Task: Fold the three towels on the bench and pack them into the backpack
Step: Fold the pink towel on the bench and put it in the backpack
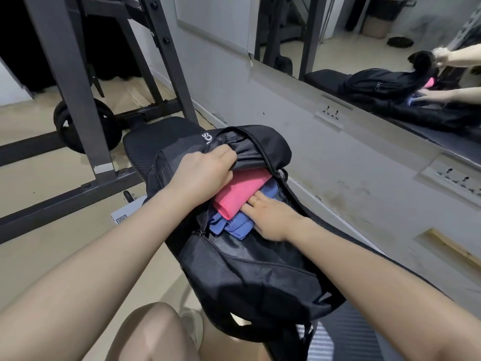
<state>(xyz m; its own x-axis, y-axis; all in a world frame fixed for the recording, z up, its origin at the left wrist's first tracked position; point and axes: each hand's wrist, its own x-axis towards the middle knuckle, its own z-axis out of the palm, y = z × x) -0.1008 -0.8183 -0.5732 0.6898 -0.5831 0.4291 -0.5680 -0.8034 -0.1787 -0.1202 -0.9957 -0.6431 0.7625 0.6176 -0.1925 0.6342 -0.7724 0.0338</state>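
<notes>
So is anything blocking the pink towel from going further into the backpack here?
Nothing visible does. The left hand holds the backpack flap up, so the opening is clear. The pink towel lies partly inside on the blue towel, with the right hand pressing beside it. The space deeper inside is hidden.

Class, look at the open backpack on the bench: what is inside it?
Inside the backpack: a folded pink towel lying on blue towel fabric. The right hand presses them. Whether the blue is one towel or two is hidden.
</notes>
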